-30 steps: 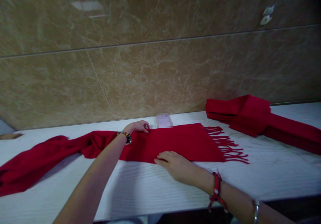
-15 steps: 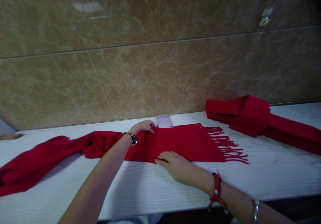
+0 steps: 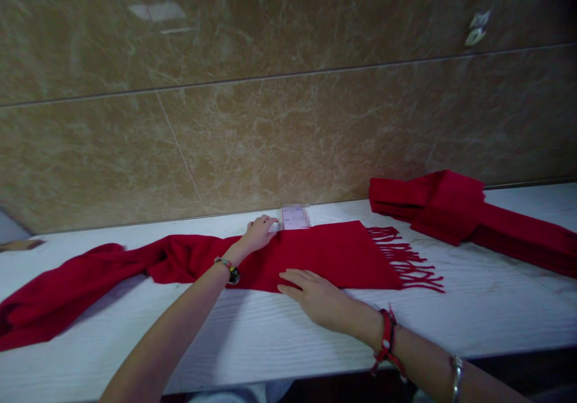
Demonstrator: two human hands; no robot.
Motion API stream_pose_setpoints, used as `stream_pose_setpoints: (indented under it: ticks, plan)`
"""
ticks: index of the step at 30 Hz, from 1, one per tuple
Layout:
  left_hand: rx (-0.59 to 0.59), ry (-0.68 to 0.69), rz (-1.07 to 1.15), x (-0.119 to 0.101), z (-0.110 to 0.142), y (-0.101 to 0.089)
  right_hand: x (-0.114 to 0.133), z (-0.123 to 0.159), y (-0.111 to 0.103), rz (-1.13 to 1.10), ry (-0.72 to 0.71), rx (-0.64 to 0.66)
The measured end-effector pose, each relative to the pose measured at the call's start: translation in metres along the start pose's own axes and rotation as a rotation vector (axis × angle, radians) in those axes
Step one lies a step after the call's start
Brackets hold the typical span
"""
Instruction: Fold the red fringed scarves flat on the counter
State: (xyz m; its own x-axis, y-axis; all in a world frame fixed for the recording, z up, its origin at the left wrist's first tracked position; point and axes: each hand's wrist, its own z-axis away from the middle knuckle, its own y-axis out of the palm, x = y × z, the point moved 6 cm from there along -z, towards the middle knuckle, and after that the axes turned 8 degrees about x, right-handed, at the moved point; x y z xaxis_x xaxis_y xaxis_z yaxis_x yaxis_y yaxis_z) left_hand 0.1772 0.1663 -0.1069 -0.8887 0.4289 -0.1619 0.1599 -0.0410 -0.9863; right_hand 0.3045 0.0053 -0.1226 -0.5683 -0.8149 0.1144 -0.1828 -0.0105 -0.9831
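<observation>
A red scarf [image 3: 333, 255] lies lengthwise on the white wood-grain table, smooth and flat at its right part, with a fringe [image 3: 412, 261] at the right end. Its left part is bunched and twisted. At the scarf's far edge is my left hand [image 3: 259, 233], fingers bent but apart, beside a small pale printed slip [image 3: 295, 217] that is partly blurred out. My right hand [image 3: 318, 299] rests on the near edge with its fingers stretched out. Neither hand visibly grips the cloth.
Several folded red scarves [image 3: 446, 207] lie overlapping at the back right. A brown tiled wall [image 3: 270, 126] rises behind the white table [image 3: 270, 343]. A small brown object [image 3: 20, 245] sits at the far left edge. The table's front edge runs below my forearms.
My left hand has shifted slightly, its fingers now reaching just past the scarf's far edge near the slip. My right hand stays almost in place on the near edge.
</observation>
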Motion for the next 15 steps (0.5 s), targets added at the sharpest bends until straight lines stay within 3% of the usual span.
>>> stream_pose_setpoints:
  ticks: [3,5,11,15]
  plan:
    - [-0.154,0.094,-0.056,0.008,0.034,0.0,-0.001,0.001,0.002,-0.017,0.004,0.034]
    - [-0.184,0.176,-0.072,0.014,0.053,0.0,-0.001,0.001,0.004,-0.022,-0.011,0.044]
    - [0.021,0.323,-0.001,0.015,0.069,0.0,-0.003,-0.002,0.005,-0.006,0.001,0.057]
    - [0.06,0.252,-0.019,0.018,0.069,0.005,-0.004,-0.002,0.009,-0.001,-0.008,0.081]
